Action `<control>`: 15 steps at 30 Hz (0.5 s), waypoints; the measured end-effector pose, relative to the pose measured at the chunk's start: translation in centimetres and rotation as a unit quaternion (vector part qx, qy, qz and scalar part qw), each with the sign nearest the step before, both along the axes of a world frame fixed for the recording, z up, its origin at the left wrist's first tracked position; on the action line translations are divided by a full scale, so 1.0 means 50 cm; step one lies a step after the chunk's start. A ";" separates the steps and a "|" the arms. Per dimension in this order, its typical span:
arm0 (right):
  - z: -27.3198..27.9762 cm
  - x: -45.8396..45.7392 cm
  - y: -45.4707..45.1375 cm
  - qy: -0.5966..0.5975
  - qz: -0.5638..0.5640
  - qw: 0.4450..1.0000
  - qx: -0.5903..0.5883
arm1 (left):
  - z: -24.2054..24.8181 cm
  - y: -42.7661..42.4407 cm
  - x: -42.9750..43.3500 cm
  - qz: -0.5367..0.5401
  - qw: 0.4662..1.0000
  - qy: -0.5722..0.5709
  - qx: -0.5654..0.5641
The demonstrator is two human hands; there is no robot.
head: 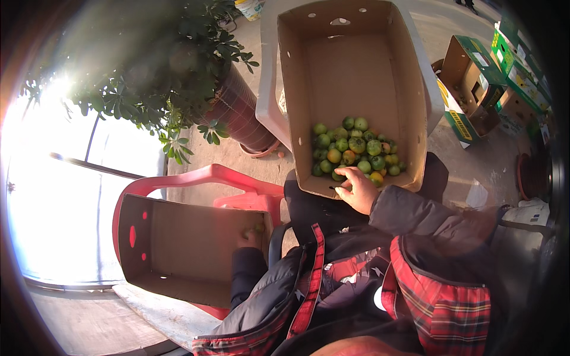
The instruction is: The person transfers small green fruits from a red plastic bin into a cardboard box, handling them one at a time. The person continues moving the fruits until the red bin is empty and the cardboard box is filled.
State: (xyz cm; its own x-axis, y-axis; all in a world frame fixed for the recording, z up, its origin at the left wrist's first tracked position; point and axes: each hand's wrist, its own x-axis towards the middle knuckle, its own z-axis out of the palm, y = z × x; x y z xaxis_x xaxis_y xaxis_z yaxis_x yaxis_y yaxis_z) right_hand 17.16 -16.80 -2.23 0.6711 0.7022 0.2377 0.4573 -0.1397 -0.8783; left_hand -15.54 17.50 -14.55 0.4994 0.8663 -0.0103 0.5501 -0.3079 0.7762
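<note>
Green and partly orange tomatoes (pixel 356 145) are heaped at the near end of a large cardboard box (pixel 352 75) in front of me. Over the heap's near edge, by the box's near wall, is my right hand (pixel 360 190). Its thumb and forefinger are apart, with nothing visible between them. To my left, my left hand (pixel 247 238) reaches down into a second cardboard box (pixel 191 244). A green tomato (pixel 259 228) lies right at its fingers, in shadow near that box's wall. Whether the fingers grip it is not clear.
The large box rests on a pale plastic chair (pixel 271 107), the second on a red plastic chair (pixel 209 175). A potted leafy plant (pixel 236 111) stands at upper left. Green printed cartons (pixel 481 66) sit on the concrete floor at right. Bright glare covers the left side.
</note>
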 end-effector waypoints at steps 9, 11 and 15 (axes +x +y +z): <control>0.099 -0.039 0.006 0.416 0.293 0.859 -0.052 | 0.356 -0.315 0.276 -0.354 0.863 -0.166 -0.320; 0.107 -0.024 0.002 0.432 0.387 0.812 -0.059 | 0.363 -0.364 0.290 -0.427 0.837 -0.161 -0.302; 0.083 -0.034 0.005 0.415 0.368 0.832 -0.016 | 0.319 -0.349 0.300 -0.494 0.809 -0.201 -0.247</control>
